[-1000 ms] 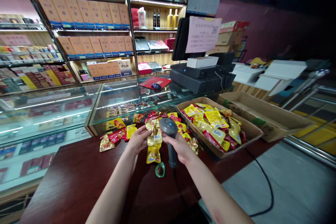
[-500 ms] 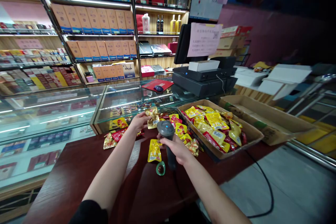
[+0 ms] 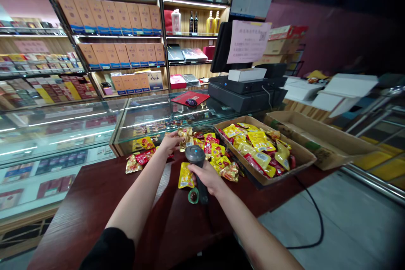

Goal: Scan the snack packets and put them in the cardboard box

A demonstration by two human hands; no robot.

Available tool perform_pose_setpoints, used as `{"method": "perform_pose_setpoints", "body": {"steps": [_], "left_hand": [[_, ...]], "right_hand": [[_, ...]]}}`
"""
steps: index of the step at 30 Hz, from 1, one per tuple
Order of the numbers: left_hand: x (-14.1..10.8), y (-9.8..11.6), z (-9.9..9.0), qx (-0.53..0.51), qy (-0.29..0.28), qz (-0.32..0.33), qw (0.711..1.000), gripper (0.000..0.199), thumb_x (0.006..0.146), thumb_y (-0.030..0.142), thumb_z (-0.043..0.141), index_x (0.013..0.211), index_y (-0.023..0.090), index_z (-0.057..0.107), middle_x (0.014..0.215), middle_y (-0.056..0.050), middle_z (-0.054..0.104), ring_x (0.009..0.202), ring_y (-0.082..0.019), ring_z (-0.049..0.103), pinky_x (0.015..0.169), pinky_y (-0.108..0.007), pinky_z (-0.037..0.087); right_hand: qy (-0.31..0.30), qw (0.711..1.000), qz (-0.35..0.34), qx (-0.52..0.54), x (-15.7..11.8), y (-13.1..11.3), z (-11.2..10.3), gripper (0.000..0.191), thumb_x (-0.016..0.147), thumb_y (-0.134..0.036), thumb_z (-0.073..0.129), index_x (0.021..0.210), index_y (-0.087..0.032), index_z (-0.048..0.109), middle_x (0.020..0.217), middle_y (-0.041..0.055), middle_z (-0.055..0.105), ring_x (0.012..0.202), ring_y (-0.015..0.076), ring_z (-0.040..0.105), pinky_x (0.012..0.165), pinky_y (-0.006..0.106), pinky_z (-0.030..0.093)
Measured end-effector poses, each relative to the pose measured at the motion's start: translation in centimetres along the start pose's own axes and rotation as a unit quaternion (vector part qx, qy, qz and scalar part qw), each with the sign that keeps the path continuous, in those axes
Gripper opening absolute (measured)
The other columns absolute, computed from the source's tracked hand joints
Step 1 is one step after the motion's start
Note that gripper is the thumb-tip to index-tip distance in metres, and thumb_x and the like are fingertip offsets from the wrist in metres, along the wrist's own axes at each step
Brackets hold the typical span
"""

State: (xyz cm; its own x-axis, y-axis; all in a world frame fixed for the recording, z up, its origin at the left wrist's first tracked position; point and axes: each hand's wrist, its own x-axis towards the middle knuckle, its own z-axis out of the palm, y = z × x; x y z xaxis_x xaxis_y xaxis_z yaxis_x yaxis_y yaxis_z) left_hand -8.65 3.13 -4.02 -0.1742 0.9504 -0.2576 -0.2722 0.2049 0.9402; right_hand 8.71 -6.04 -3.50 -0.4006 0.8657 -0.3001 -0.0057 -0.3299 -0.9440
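Note:
My left hand [image 3: 169, 142] reaches to the far side of the pile and is shut on a gold snack packet [image 3: 185, 138]. My right hand [image 3: 205, 177] grips a grey handheld barcode scanner [image 3: 196, 161] with a blue-lit top, its head tilted above a yellow snack packet [image 3: 185, 176] lying on the dark red wooden counter [image 3: 95, 202]. A small green ring-shaped item [image 3: 193, 196] sits partly hidden behind the scanner's handle. Several red and gold packets [image 3: 139, 161] lie loose around my hands.
To the right, a shallow cardboard box [image 3: 303, 158] is full of packets, with a second cardboard box [image 3: 319, 135] beside it. A glass display case [image 3: 63, 126] lines the left, and a till [image 3: 247, 93] stands behind. A black cable [image 3: 303, 247] hangs below the counter.
The scanner has moved down and left, closer to the yellow packet. My left hand has carried the gold packet farther away over the pile.

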Motion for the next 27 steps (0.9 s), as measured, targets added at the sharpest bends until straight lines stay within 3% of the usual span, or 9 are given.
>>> {"method": "perform_pose_setpoints", "body": {"steps": [7,16,20,23,27], "left_hand": [[0.1,-0.3,0.0,-0.008,0.011,-0.018,1.000,0.037,0.062,0.011,0.076,0.094,0.019,0.059,0.069,0.003,0.063,0.053,-0.010,0.060,0.056,-0.025,0.052],[1.3,-1.2,-0.6,0.009,-0.023,0.008,1.000,0.035,0.062,0.022,0.078,0.093,0.017,0.064,0.073,-0.003,0.067,0.068,-0.017,0.066,0.060,-0.027,0.053],[1.2,-1.1,-0.7,-0.006,-0.010,-0.014,1.000,0.040,0.060,0.018,0.079,0.096,0.019,0.061,0.075,-0.001,0.067,0.063,-0.015,0.065,0.055,-0.025,0.052],[1.1,-1.1,-0.8,0.005,-0.013,-0.012,1.000,0.039,0.059,0.017,0.080,0.093,0.019,0.060,0.076,-0.001,0.067,0.057,-0.013,0.063,0.051,-0.023,0.050],[0.4,-1.8,-1.0,-0.003,-0.040,-0.028,0.999,0.041,0.061,0.014,0.078,0.097,0.018,0.060,0.078,-0.003,0.067,0.060,-0.015,0.065,0.056,-0.029,0.054]], "right_hand": [[-0.001,1.000,-0.006,0.011,0.2,0.4,0.0,0.015,0.066,-0.026,0.061,0.063,-0.018,0.049,0.040,-0.0074,0.044,0.034,0.0073,0.041,0.036,0.020,0.037],[0.002,1.000,-0.005,0.005,0.1,0.2,-0.1,0.015,0.066,-0.025,0.060,0.061,-0.017,0.048,0.040,-0.0062,0.045,0.036,0.0075,0.042,0.037,0.020,0.037],[0.003,1.000,0.001,0.012,0.1,0.4,-0.1,0.013,0.066,-0.025,0.060,0.063,-0.018,0.050,0.041,-0.0062,0.046,0.038,0.0085,0.042,0.038,0.021,0.037],[0.020,0.999,-0.026,0.025,0.5,0.3,-0.6,0.011,0.065,-0.025,0.063,0.071,-0.017,0.058,0.054,-0.0035,0.056,0.048,0.0099,0.050,0.045,0.022,0.041],[0.083,0.992,-0.079,0.044,2.1,-0.9,-2.3,0.014,0.061,-0.017,0.066,0.075,-0.016,0.064,0.065,-0.0029,0.062,0.061,0.0089,0.054,0.058,0.020,0.042]]}}
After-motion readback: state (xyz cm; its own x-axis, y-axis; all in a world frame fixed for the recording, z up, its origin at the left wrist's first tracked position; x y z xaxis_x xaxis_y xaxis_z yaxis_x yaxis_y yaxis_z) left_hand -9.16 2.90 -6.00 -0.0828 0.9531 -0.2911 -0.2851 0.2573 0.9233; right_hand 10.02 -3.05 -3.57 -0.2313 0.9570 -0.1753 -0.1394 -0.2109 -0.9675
